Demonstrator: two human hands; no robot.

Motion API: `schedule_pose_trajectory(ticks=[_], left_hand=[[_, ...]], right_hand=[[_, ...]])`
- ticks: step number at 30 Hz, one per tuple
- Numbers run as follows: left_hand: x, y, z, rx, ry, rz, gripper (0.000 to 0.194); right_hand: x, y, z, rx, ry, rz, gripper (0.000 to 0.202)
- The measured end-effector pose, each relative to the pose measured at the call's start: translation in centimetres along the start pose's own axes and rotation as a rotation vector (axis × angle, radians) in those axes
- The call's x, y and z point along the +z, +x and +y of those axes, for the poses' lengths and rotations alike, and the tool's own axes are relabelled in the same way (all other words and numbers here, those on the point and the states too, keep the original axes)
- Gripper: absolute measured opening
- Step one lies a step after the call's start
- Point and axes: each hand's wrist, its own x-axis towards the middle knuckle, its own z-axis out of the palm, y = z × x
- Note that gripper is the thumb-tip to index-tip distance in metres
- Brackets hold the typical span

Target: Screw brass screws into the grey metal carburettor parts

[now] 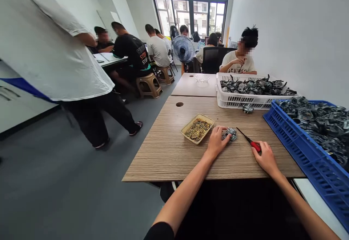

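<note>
holding down with the left hand (pixel 216 141) a small, knobbly, silver-grey metal part (pixel 231 134), with fingers arched over its left side and thumb pressed to its near edge. grasping with the right hand (pixel 266 158) a slim screwdriver with a red-and-black handle (pixel 255 146), at the rear of the grip, with the thin dark shaft slanting forward and left and its tip just beside the metal part, apart from it.

lying on a grey-brown, wood-grained tabletop (pixel 163 153), between the two hands. uneven in outline, lobed rather than round or square; dull grey over most of the surface, brighter along the raised edges, darker in the hollows. partly covered by the fingers, too small to make out any holes or threads.

near the left hand, to its left, a cream-yellow, shallow rectangular plastic tray (pixel 188 138), spread with a heap of small brass-coloured screws (pixel 198 128), shiny gold with darker gaps between.

well to the right, a blue slatted plastic crate (pixel 300 142), piled high with similar grey metal castings (pixel 321 123). farther forward, a white slatted plastic basket (pixel 222 102), full of darker assemblies with black projecting pieces (pixel 251 85); just outside its near wall, one loose silver-grey metal piece (pixel 247 108).
</note>
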Motion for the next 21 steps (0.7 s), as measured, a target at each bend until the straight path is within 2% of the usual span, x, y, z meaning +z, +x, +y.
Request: schedule_pose_trajectory(ticks=[3, 8, 10, 13, 17, 19, 21], left_hand=[[0.0, -0.1, 0.2, -0.010, 0.020, -0.001, 0.010], [-1.2, -0.6, 1.4, 0.003, 0.071, -0.010, 0.016], [-2.7, -0.6, 1.7, 0.021, 0.137, -0.017, 0.019], [-6.1, 0.3, 1.3, -0.014, 0.328, -0.047, 0.018], [-11.1, 1.7, -0.4, -0.256, 0.660, -0.215, 0.012], [-12.5, 2.0, -0.9, -0.324, 0.761, -0.305, 0.013], [-13.0, 2.1, -0.9, -0.350, 0.821, -0.362, 0.012]], right_hand=[[0.1, 0.1, 0.1, -0.004, 0.003, 0.009, 0.029], [0.2, 0.2, 0.2, -0.017, 0.019, -0.005, 0.028], [0.2, 0.2, 0.2, -0.027, 0.035, -0.007, 0.028], [0.3, 0.2, 0.3, -0.019, 0.061, 0.001, 0.031], [0.3, 0.3, 0.4, 0.034, 0.094, -0.008, 0.034], [0.2, 0.4, 0.3, 0.062, 0.109, -0.024, 0.036], [0.1, 0.4, 0.3, 0.075, 0.122, -0.029, 0.037]])
